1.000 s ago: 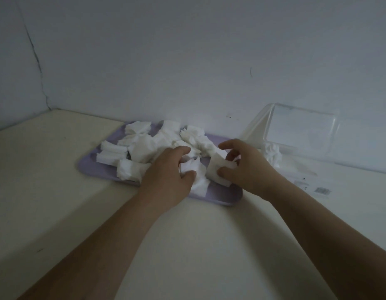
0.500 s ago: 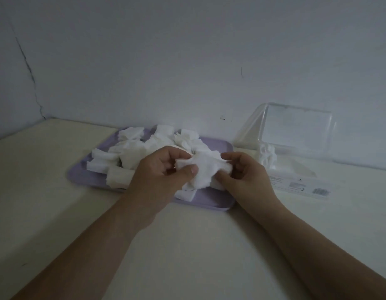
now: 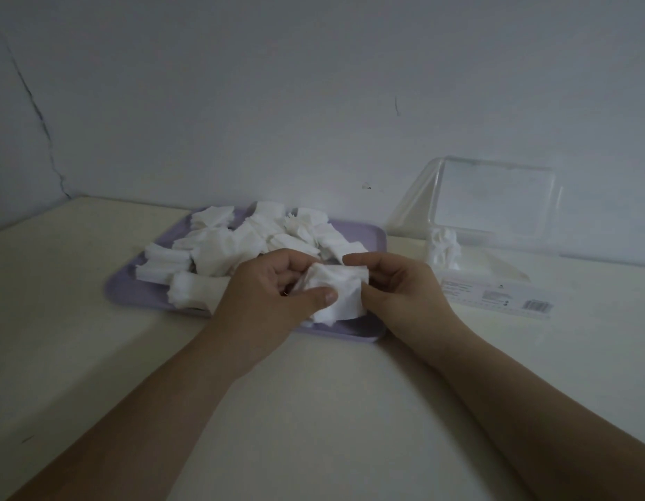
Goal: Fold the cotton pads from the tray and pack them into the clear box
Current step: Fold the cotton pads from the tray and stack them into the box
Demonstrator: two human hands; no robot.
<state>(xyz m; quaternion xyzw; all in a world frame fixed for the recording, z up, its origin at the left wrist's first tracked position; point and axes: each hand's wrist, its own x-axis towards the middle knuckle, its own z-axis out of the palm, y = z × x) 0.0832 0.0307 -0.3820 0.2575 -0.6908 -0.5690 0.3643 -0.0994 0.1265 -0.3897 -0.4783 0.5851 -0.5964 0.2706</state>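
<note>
A white cotton pad (image 3: 337, 292) is held just above the near right corner of the lilac tray (image 3: 133, 287). My left hand (image 3: 266, 294) pinches its left side between thumb and fingers. My right hand (image 3: 400, 287) pinches its right side. Several more white pads (image 3: 223, 247) lie heaped across the tray behind my hands. The clear box (image 3: 494, 280) stands to the right of the tray with its lid (image 3: 494, 197) raised against the wall. A few folded pads (image 3: 444, 247) stand at the box's left end.
The cream table (image 3: 313, 410) runs toward me below the tray. A pale wall (image 3: 313, 103) rises directly behind the tray and box, with a dark crack at the left corner. A barcode label (image 3: 538, 305) is on the box's front.
Both hands lifted one pad off the tray and brought it toward me. The pad now hangs between both hands, more bunched than half a second ago.
</note>
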